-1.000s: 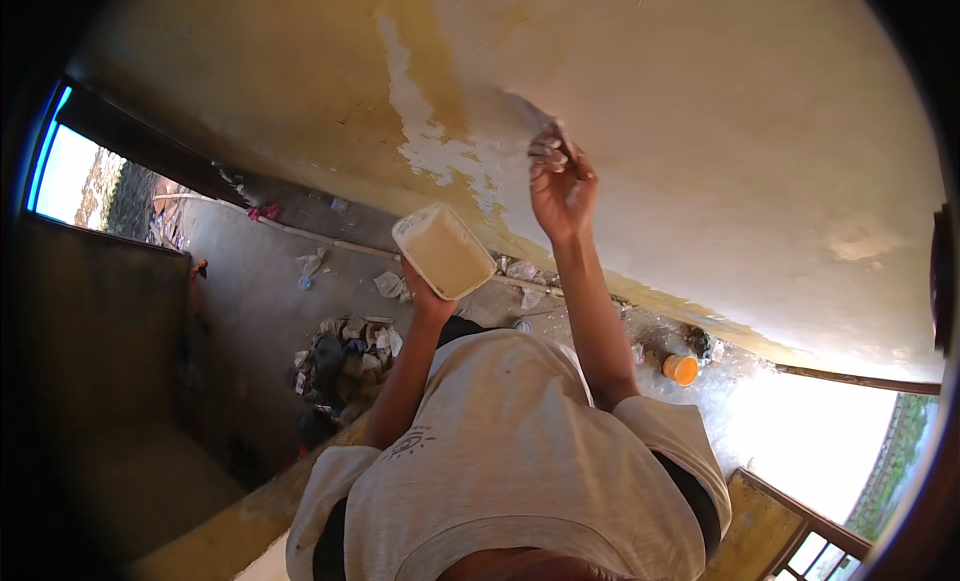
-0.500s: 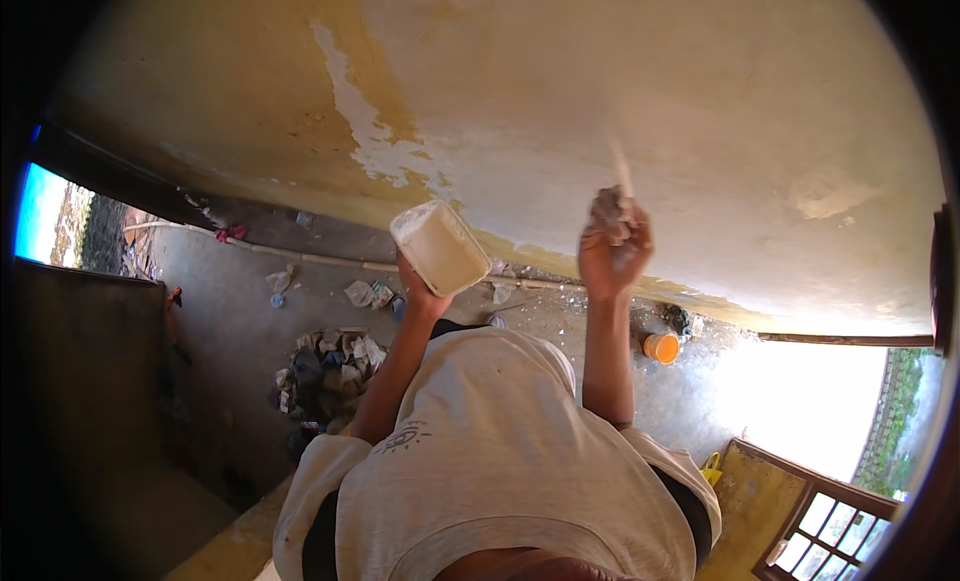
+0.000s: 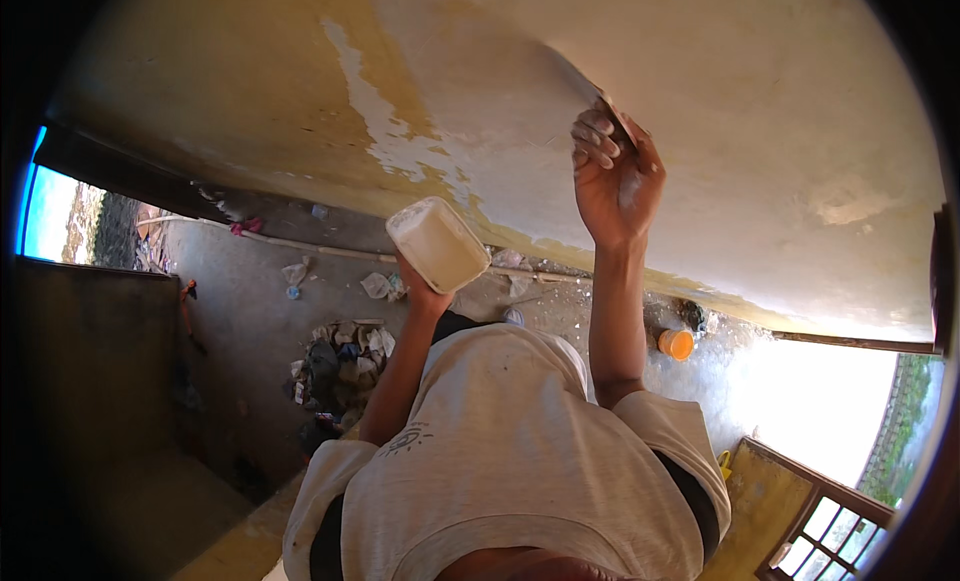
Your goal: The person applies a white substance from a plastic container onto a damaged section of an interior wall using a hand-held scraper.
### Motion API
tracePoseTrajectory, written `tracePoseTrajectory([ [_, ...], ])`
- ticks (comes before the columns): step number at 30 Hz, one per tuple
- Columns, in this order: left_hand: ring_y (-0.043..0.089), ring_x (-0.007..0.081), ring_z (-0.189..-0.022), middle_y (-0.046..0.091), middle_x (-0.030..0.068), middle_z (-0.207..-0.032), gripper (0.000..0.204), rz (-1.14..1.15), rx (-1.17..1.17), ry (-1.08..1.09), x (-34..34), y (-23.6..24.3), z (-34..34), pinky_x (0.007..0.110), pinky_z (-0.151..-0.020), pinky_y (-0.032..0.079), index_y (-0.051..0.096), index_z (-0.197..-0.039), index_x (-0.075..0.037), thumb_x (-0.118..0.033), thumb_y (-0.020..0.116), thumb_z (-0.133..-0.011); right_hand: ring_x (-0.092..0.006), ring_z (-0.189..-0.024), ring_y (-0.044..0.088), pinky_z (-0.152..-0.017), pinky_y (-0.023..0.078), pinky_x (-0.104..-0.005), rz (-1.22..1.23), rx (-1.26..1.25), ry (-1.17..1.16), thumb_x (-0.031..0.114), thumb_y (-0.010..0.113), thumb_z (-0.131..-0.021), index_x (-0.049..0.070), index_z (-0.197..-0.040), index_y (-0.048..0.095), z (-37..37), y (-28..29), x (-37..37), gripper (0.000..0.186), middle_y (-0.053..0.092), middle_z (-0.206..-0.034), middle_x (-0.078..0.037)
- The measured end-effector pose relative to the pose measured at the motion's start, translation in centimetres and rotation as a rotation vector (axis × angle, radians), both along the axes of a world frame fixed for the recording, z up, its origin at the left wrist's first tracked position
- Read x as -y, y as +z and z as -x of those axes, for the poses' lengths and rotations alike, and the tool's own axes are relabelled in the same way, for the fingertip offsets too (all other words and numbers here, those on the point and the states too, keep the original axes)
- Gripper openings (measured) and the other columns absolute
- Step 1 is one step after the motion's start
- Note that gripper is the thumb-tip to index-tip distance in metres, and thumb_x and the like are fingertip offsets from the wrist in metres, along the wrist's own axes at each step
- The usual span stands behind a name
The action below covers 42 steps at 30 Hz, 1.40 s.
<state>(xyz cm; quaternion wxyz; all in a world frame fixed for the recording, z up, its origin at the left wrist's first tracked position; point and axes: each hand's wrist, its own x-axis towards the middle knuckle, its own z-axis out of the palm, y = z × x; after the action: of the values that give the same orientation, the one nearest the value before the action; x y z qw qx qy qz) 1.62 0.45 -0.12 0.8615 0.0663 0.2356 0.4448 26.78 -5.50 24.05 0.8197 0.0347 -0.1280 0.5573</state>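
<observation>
My left hand (image 3: 424, 293) grips a cream, rectangular plastic tub (image 3: 440, 245) from beneath, its mouth tilted into view and pale residue on its inner walls. Higher up and to the right, my right hand (image 3: 622, 186) is closed around a putty knife (image 3: 612, 113). White smears mark its fingers and palm. The knife's thin blade slants up and left against the wall (image 3: 700, 111), where a smooth pale coat covers much of the surface. Left of the blade, the wall shows yellowish paint with a ragged whitish patch (image 3: 385, 136).
A long pale pole (image 3: 330, 251) lies along the wall's foot. A heap of rubbish (image 3: 345, 366) sits on the floor at left, with plastic scraps (image 3: 378, 286) nearby. An orange bucket (image 3: 676, 344) stands to the right, near a bright doorway (image 3: 820, 401).
My right hand has risen along the wall, and the putty knife has swung from upright to slanting up-left. The tub in my left hand has barely moved.
</observation>
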Motion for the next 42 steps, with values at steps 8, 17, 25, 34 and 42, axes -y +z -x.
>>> tracePoseTrajectory([
  [8, 0.052, 0.0237, -0.123, 0.054, -0.0016, -0.133, 0.055, -0.001, -0.007, 0.041, 0.0, 0.3, 0.4, 0.048, -0.104, 0.041, 0.048, -0.135, -0.022, -0.058, 0.043, -0.095, -0.0177, -0.084, 0.058, -0.07, 0.049, -0.0275, 0.439, 0.122, -0.008, 0.015, 0.048, -0.096, -0.001, -0.115, 0.052, 4.6, -10.8, 2.1, 0.025, 0.063, -0.104, -0.015],
  [17, 0.05, 0.0253, -0.126, 0.052, 0.0008, -0.136, 0.06, -0.134, 0.031, 0.075, -0.8, 1.1, 3.0, 0.05, -0.106, 0.04, 0.045, -0.139, -0.02, -0.059, 0.044, -0.094, -0.0147, -0.081, 0.054, -0.074, 0.049, -0.026, 0.583, 0.233, 0.104, 0.014, 0.04, -0.099, -0.005, -0.114, 0.055, 6.6, -18.6, -6.7, 0.029, 0.063, -0.106, -0.016],
  [25, 0.053, 0.0244, -0.123, 0.054, -0.0002, -0.133, 0.056, -0.081, 0.011, 0.046, -0.5, 0.7, 0.3, 0.048, -0.103, 0.043, 0.047, -0.136, -0.02, -0.058, 0.042, -0.095, -0.0162, -0.073, 0.047, -0.063, 0.043, -0.0261, 0.163, 0.02, -0.022, 0.013, 0.046, -0.094, -0.013, -0.111, 0.052, -0.1, -5.6, -0.9, 0.031, 0.054, -0.089, -0.013],
  [34, 0.054, 0.0227, -0.119, 0.056, -0.0013, -0.129, 0.052, 0.025, 0.035, -0.058, 0.3, 1.3, -3.2, 0.045, -0.101, 0.044, 0.049, -0.134, -0.021, -0.056, 0.04, -0.096, -0.0156, -0.076, 0.052, -0.064, 0.045, -0.0266, 0.327, 0.114, -0.227, 0.014, 0.048, -0.094, -0.005, -0.108, 0.055, 1.7, -5.5, 4.6, 0.024, 0.059, -0.095, -0.013],
  [42, 0.054, 0.0226, -0.12, 0.056, -0.0013, -0.13, 0.05, -0.015, -0.006, -0.019, 0.0, 2.1, -1.6, 0.046, -0.102, 0.044, 0.049, -0.134, -0.021, -0.054, 0.042, -0.097, -0.0136, -0.072, 0.051, -0.066, 0.047, -0.0248, 0.564, 0.235, 0.088, 0.013, 0.044, -0.094, -0.008, -0.117, 0.054, 4.3, -9.5, -5.8, 0.033, 0.062, -0.094, -0.012],
])
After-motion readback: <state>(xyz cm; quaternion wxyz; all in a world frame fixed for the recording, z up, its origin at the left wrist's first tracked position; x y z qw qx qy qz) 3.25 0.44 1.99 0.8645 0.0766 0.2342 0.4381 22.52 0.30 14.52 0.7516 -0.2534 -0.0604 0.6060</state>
